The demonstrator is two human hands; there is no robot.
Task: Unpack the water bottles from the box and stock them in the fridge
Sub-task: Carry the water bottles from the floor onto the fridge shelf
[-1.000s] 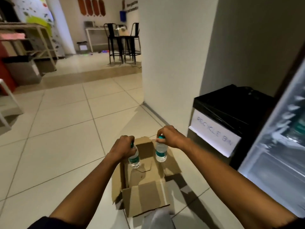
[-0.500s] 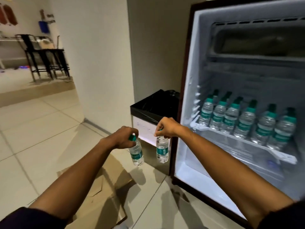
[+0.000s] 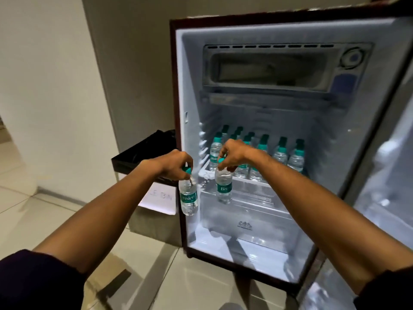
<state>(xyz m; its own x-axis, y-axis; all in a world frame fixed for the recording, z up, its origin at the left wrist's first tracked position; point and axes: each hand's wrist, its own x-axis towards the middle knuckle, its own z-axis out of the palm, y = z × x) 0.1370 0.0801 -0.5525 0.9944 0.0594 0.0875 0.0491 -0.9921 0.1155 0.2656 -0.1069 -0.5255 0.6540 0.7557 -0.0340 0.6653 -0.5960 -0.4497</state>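
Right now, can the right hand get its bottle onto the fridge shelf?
Probably yes. The right hand holds its bottle by the cap just before the open fridge; nothing blocks the shelf, though stocked bottles fill most of the row.

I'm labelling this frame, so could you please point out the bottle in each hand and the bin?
Left bottle (image 3: pixel 189 198): head view, on its green label.
Right bottle (image 3: pixel 223 188): head view, on its label.
Bin (image 3: pixel 143 153): head view, on the black liner at its rim.
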